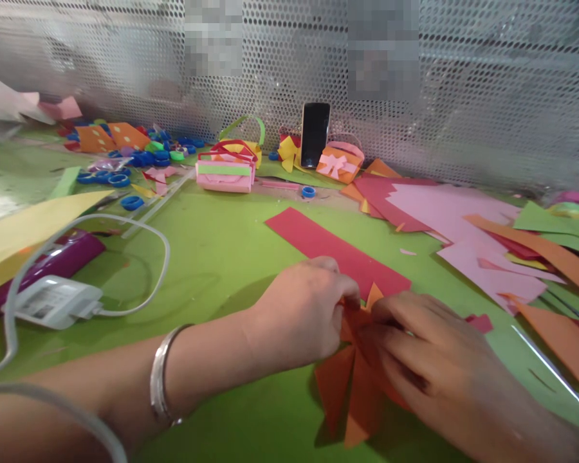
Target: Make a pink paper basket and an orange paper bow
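Observation:
My left hand (306,308), with a silver bangle on its wrist, pinches the upper left part of an orange paper bow (359,411). From the right, my right hand (429,347) grips the same paper, its fingers bent over the middle. Cut orange tails fan out below both hands toward me. Just beyond them a red paper strip (332,247) lies flat on the green table, its near end close to my fingertips. What my fingers press at the bow's centre is hidden.
A phone (315,135) leans on the perforated metal wall, beside small paper bags, one pink (224,175), one orange (340,162). Pink paper scraps (448,206) spread at right. A white charger (60,302) with a looping cable lies left. Blue rings (132,203) sit farther back.

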Demonstrator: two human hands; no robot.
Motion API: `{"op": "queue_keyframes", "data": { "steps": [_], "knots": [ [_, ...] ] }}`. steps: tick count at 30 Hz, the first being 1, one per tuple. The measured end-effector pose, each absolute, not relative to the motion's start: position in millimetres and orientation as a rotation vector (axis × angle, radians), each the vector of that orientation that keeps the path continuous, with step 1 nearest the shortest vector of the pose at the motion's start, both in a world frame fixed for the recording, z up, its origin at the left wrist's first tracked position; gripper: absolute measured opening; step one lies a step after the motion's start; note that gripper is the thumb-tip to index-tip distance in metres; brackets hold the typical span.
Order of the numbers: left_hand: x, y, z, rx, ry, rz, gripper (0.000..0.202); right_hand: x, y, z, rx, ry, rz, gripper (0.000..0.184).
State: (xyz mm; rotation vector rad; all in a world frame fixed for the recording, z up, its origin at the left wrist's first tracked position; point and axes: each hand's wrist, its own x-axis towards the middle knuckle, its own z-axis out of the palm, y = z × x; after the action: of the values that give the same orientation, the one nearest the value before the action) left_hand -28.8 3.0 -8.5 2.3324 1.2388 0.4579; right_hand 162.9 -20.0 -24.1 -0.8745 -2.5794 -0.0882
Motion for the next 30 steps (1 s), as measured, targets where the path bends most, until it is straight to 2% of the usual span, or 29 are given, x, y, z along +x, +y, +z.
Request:
{"op": "queue_keyframes", "data": {
  "steps": [6,11,18,30],
  "knots": [
    [-28.6,4.5,-9.5,2.359,1.266,0.385,0.019,165.6,-20.4,-25.5,-0.943,-2.522,-0.014,0.027],
    [-29.0,4.6,-11.7,2.358,1.26,0.368,0.021,168.3,-6.6,-28.6,-1.076,-2.346,0.047,0.015],
    [-31.6,4.9,-13.5,2.323,1.287,0.412,0.011,161.6,9.4,-36.4,-1.293,-2.335,0.365,0.019],
    [-29.7,3.8,-10.8,2.304,1.288,0.364,0.008,159.0,8.7,-29.9,-1.335,-2.369,0.451,0.018]
  ]
}}
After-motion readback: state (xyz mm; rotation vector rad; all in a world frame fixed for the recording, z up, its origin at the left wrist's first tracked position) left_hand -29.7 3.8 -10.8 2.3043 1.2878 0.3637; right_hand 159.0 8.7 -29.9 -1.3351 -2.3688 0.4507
